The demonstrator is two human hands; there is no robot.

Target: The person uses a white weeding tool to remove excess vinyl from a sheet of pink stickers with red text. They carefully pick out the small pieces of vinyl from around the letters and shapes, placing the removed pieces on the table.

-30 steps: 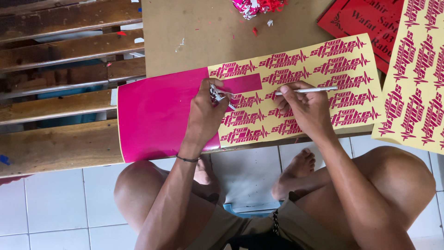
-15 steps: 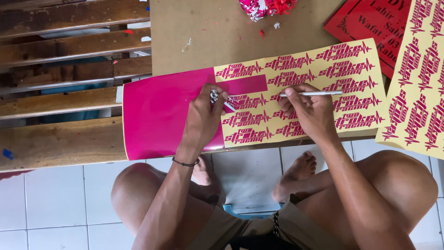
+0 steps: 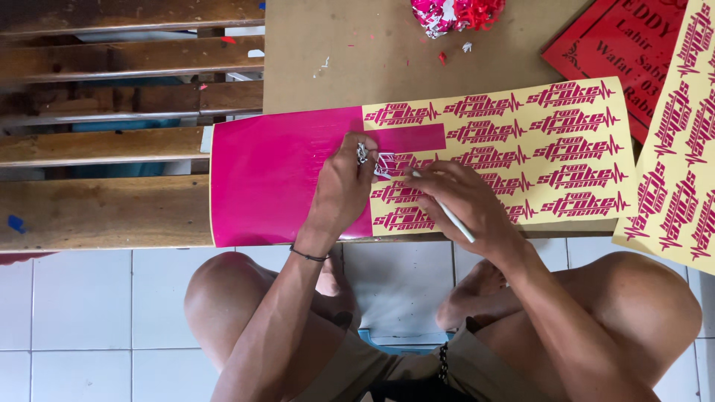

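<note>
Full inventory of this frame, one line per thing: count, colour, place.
vinyl sheet: 1, magenta on yellow backing, partly weeded, across the board's near edge
second sheet: 1, yellow with magenta logos, right edge
red plaque: 1, red with gold lettering, top right, partly under the sheets
scrap wad: 1, magenta and white, top centre
board: 1, tan, under the sheets
wooden slats: several, brown, left
floor tiles: white, bottom
left hand: 1, pinching a crumpled strip of peeled vinyl on the sheet, thin black band at the wrist
right hand: 1, holding a thin white tool, tip at the sheet
</note>
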